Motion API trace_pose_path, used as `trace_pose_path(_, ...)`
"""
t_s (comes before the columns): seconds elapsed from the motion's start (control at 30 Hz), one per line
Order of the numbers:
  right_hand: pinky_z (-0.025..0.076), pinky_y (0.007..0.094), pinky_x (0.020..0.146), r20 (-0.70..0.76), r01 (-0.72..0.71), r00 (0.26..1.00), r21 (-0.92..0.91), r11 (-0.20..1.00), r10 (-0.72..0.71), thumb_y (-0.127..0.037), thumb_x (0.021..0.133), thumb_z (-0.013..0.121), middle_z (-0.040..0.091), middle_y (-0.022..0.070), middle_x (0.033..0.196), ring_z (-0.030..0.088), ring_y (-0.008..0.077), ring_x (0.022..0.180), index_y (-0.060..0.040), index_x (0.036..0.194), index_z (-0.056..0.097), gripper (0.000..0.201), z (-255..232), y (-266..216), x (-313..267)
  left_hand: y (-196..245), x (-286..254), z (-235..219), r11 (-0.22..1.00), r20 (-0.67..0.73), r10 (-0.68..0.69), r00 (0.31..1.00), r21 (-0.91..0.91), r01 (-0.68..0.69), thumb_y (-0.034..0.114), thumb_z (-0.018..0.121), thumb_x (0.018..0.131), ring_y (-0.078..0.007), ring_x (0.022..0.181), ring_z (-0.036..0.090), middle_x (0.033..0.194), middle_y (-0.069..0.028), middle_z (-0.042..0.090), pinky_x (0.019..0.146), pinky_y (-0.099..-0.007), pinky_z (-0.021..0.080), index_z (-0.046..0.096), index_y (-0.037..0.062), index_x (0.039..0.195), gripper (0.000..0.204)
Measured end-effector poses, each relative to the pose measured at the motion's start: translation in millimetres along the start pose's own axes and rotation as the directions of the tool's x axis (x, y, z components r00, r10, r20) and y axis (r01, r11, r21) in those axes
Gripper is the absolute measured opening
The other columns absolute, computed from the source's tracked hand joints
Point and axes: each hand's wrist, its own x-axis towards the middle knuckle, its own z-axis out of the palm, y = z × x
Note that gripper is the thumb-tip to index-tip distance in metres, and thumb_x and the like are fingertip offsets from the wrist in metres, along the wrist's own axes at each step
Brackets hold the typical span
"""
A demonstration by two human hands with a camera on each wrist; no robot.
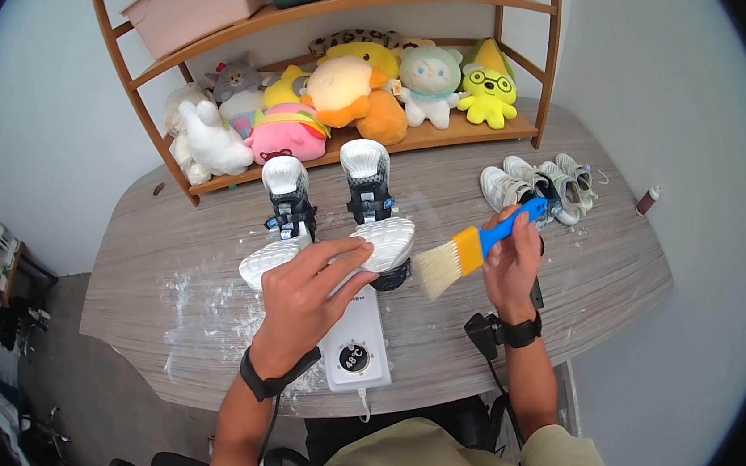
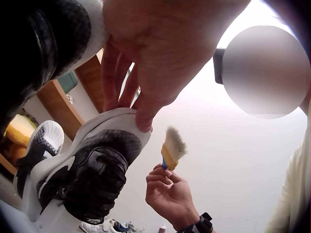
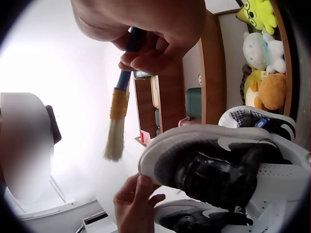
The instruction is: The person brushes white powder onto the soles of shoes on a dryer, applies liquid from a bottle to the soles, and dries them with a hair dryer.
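Between its thumb and fingers, my left hand [image 1: 302,289] pinches the toe of a black-and-white sneaker [image 2: 104,160], whose white sole [image 1: 389,242] faces up in the head view. This sneaker sits on a white shoe dryer [image 1: 359,324] with a round display reading 48°C. My right hand [image 1: 513,264] grips the blue handle of a paintbrush [image 1: 469,251]. Its pale bristles point left, a little apart from the sole. A second sole-up sneaker [image 1: 266,263] is left of the first, partly behind my left hand. Behind them stand two more black-and-white sneakers [image 1: 286,192], [image 1: 368,179].
Several worn pale shoes [image 1: 505,186] stand at the table's right, near a small dark bottle [image 1: 647,199]. White powdery marks [image 1: 218,306] cover part of the tabletop [image 1: 457,360]. A wooden shelf [image 1: 462,134] with plush toys stands at the back. A cable hangs from each wrist.
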Motion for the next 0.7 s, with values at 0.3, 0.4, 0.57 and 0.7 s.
trace_pose_path(0.3, 0.038, 0.0236, 0.046, -0.186, -0.060, 0.982, -0.415, 0.908, -0.020, -0.029, 0.098, 0.056, 0.054, 0.0014, 0.067, 0.047, 0.0071, 0.054, -0.0026, 0.100, 0.055, 0.026, -49, 50, 17, -4, -3, 0, 0.999, -0.028, 0.034, 0.999, 0.011, -0.034, 0.015, 0.079, 0.073, -0.0177, 0.074, 0.066, 0.097, -0.0017, 0.069, 0.059, -0.0278, 0.053, 0.071, 0.0090, 0.099, 0.028)
trace_pose_path(0.4, 0.040, 0.0236, 0.047, -0.162, -0.074, 0.986, -0.629, 0.774, -0.038, -0.023, 0.097, 0.059, 0.057, 0.0013, 0.069, 0.049, 0.0069, 0.055, -0.0019, 0.098, 0.059, 0.021, -49, 39, 22, -5, -4, 1, 0.999, -0.040, 0.034, 0.999, 0.004, -0.034, 0.015, 0.079, 0.073, -0.0176, 0.074, 0.066, 0.097, -0.0015, 0.069, 0.059, -0.0278, 0.053, 0.071, 0.0092, 0.099, 0.028)
trace_pose_path(0.57, 0.045, 0.0268, 0.050, 0.266, 0.300, 0.952, -0.905, 0.301, -0.151, -0.015, 0.090, 0.066, 0.067, 0.0084, 0.080, 0.058, 0.0156, 0.056, -0.0028, 0.099, 0.067, 0.015, -38, 28, 27, -7, -7, 2, 0.999, -0.067, 0.028, 0.997, -0.018, -0.029, 0.015, 0.079, 0.072, -0.0175, 0.075, 0.066, 0.097, -0.0018, 0.069, 0.059, -0.0276, 0.053, 0.071, 0.0089, 0.099, 0.029)
trace_pose_path(0.7, 0.052, 0.0361, 0.060, 0.416, 0.424, 0.898, -0.905, -0.027, 0.145, -0.006, 0.074, 0.071, 0.068, 0.0131, 0.095, 0.065, 0.0288, 0.070, -0.0073, 0.108, 0.067, 0.035, -26, 20, 4, -6, -8, 2, 1.000, -0.077, 0.022, 0.997, -0.018, -0.023, 0.014, 0.081, 0.069, -0.0173, 0.074, 0.067, 0.097, -0.0026, 0.070, 0.060, -0.0271, 0.053, 0.072, 0.0086, 0.098, 0.031)
